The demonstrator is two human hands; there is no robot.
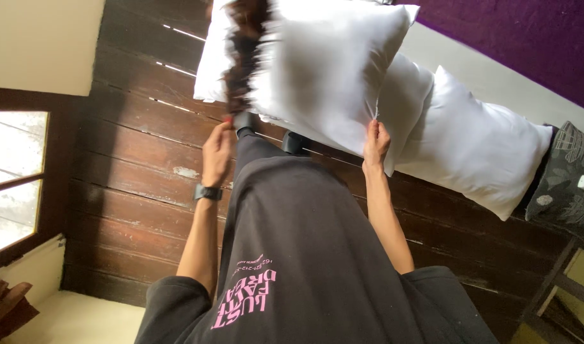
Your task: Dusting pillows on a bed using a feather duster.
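I hold a large white pillow (330, 70) up in front of me over the dark plank floor (139, 165). My right hand (376, 143) pinches its lower right corner. My left hand (216, 151), with a black watch on the wrist, is closed at the pillow's lower left edge, where a blurred strand of dark hair (241, 57) hangs across it. The grip there is partly hidden. My black shirt with pink print (304, 255) fills the lower middle, and my dark feet (244, 121) show just under the pillow.
Two more white pillows (476, 146) lie on a bed with a purple cover (527, 38) at the upper right. A dark patterned cushion (566, 178) sits at the right edge. A window (14, 178) is at the left, and a dark wooden frame (559, 286) at the lower right.
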